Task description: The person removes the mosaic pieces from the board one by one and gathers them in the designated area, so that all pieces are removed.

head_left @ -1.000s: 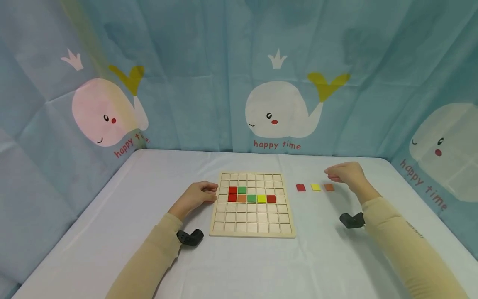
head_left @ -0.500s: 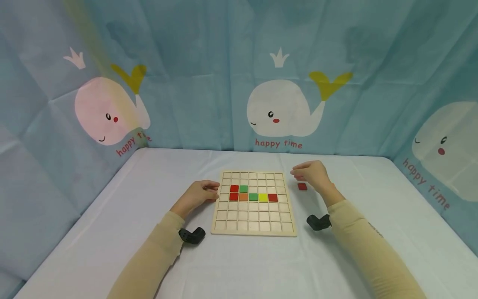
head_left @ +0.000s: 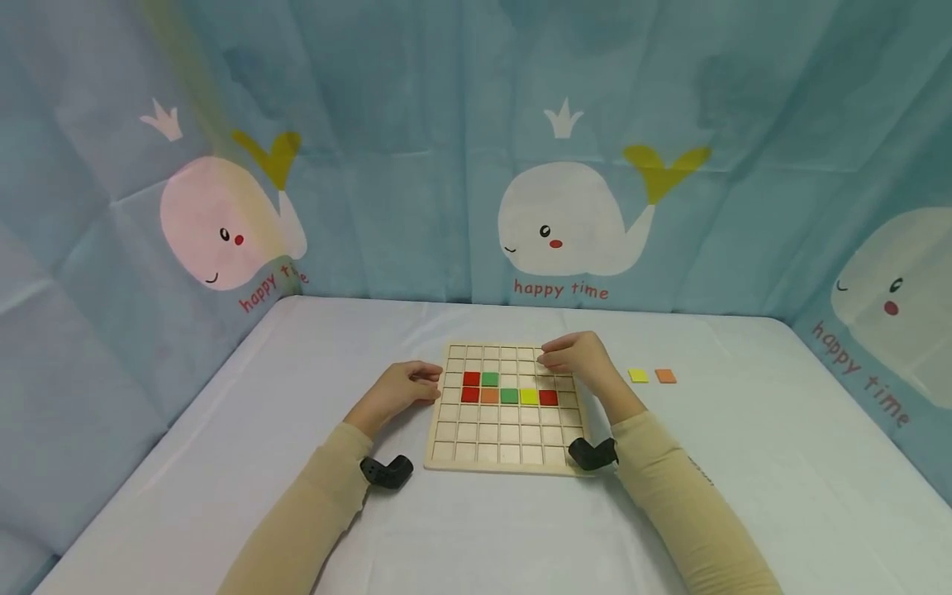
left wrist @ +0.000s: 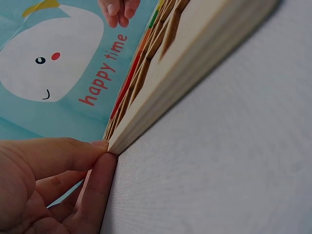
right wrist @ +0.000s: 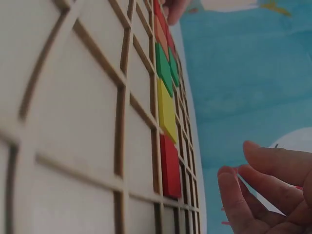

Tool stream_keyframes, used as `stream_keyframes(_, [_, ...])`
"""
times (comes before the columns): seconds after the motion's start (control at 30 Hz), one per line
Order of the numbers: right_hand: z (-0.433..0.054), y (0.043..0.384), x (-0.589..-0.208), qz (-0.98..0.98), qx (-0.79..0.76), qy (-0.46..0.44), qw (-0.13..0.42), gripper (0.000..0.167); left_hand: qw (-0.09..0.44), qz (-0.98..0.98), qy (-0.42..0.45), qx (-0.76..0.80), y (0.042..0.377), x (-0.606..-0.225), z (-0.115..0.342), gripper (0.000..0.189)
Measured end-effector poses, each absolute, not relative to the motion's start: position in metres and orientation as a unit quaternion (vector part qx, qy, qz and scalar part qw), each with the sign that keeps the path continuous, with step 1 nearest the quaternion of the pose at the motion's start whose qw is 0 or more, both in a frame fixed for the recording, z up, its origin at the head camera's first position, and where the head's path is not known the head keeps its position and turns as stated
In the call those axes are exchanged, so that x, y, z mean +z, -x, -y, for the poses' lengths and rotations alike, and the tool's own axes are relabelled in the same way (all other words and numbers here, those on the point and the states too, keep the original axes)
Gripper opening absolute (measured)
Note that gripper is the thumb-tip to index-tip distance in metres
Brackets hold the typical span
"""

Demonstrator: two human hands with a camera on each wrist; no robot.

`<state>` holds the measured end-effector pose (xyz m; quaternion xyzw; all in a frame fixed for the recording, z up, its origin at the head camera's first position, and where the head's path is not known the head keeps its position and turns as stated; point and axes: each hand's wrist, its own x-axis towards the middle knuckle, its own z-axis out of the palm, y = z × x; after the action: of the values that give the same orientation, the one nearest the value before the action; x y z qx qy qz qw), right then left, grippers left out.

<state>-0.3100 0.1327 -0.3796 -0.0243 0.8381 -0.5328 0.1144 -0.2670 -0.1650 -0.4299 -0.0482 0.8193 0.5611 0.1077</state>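
Observation:
A pale wooden grid board [head_left: 467, 430] lies on the table, several coloured square tiles in its cells. One row shows a red tile [head_left: 470, 395], orange tile [head_left: 489, 396], green tile [head_left: 509, 397], yellow tile [head_left: 529, 397] and another red tile [right wrist: 170, 165]. Above the left end sit a red tile [head_left: 472, 378] and green tile [head_left: 489, 379]. Thumb and finger of my left hand [left wrist: 58, 180] pinch the board's left edge. Over the far right part of the board, my right hand [head_left: 578, 354] pinches a thin reddish tile [right wrist: 236, 170], mostly hidden by the fingers.
To the right of the board a yellow tile [head_left: 638, 376] and an orange tile [head_left: 665, 376] lie on the white-covered table [head_left: 476, 537]. A blue whale-print curtain [head_left: 387, 223] encloses the back and sides. Black wrist devices [head_left: 387, 472] stick out beside both sleeves.
My right hand has moved left from beyond the loose tiles to over the board. The loose red tile right of the board is out of sight now. The left hand keeps its place.

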Motion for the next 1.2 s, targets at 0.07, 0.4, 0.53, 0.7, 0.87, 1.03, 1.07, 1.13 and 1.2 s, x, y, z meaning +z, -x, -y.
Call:
stream_keyframes(0.07, [-0.128,0.31,-0.382,-0.836,-0.536,0.021,0.118,0.036,0.109,-0.821,0.045,0.559,0.267,-0.431,0.166,0.045])
stream_keyframes(0.4, [-0.106,0.307,-0.384,-0.843,-0.523,0.022,0.126,0.033,0.11,-0.82,0.033,0.561,0.269,-0.431,0.166,0.046])
stream_keyframes(0.53, [-0.093,0.307,-0.386,-0.852,-0.507,0.018,0.13,0.03,0.112,-0.818,0.038,0.563,0.268,-0.432,0.167,0.046])
stream_keyframes(0.7, [-0.081,0.306,-0.386,-0.84,-0.522,0.023,0.143,0.025,0.107,-0.818,0.04,0.563,0.269,-0.432,0.167,0.046])
stream_keyframes(0.87, [-0.075,0.305,-0.383,-0.841,-0.519,0.026,0.15,0.024,0.103,-0.819,0.036,0.563,0.27,-0.43,0.166,0.046])
stream_keyframes(1.03, [-0.071,0.304,-0.386,-0.827,-0.535,0.015,0.173,0.024,0.102,-0.818,0.037,0.565,0.269,-0.432,0.163,0.047])
stream_keyframes(1.07, [-0.07,0.304,-0.387,-0.824,-0.538,0.013,0.177,0.025,0.101,-0.819,0.038,0.563,0.27,-0.433,0.164,0.046])
stream_keyframes(1.13, [-0.068,0.304,-0.388,-0.817,-0.547,0.006,0.183,0.025,0.103,-0.821,0.041,0.56,0.269,-0.432,0.164,0.046])
stream_keyframes(1.2, [-0.067,0.305,-0.389,-0.817,-0.547,0.006,0.183,0.025,0.102,-0.823,0.043,0.557,0.269,-0.432,0.166,0.046])
